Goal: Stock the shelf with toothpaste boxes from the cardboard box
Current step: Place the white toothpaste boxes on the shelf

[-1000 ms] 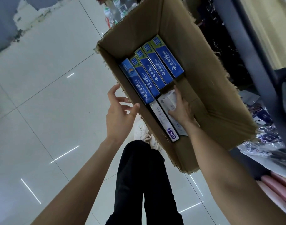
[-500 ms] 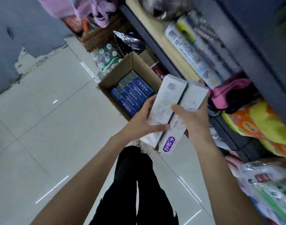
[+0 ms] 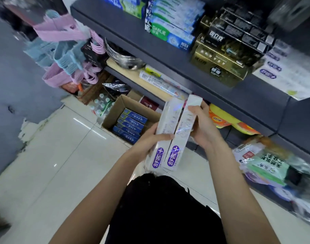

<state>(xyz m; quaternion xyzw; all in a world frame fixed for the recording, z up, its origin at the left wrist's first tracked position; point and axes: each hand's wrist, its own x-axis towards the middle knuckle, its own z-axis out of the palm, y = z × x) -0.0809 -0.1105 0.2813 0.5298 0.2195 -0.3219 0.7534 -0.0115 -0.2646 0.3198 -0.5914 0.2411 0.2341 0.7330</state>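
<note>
Nearest the camera are the person's black trousers (image 3: 161, 208) above a pale glossy tiled floor (image 3: 54, 164). Both bare forearms reach forward, holding two long white toothpaste boxes with purple oval labels side by side in the air, ends pointing towards the shelving. The left hand (image 3: 149, 143) grasps the left white box (image 3: 165, 131) from its outer side, thumb curled across the face. The right hand (image 3: 201, 127) grips the right white box (image 3: 183, 131) from the right, fingers wrapped over its upper part. The two boxes touch along their long edges.

Beyond the hands, an open brown cardboard box (image 3: 115, 110) sits on the floor against the shelving, with a row of blue toothpaste boxes (image 3: 129, 127) lying inside it. Shrink-wrapped small bottles (image 3: 102, 104) stand just beside it. To the right, orange and yellow packets (image 3: 226, 120) and plastic-wrapped packs (image 3: 263, 164) fill the low levels.

Higher up, the dark grey shelf (image 3: 168, 59) carries green and blue Darlie toothpaste boxes (image 3: 170, 30), gold and black boxes (image 3: 224, 55) and white boxes with purple labels (image 3: 281, 73). Pink and blue plastic hangers (image 3: 62, 57) hang at the far left
</note>
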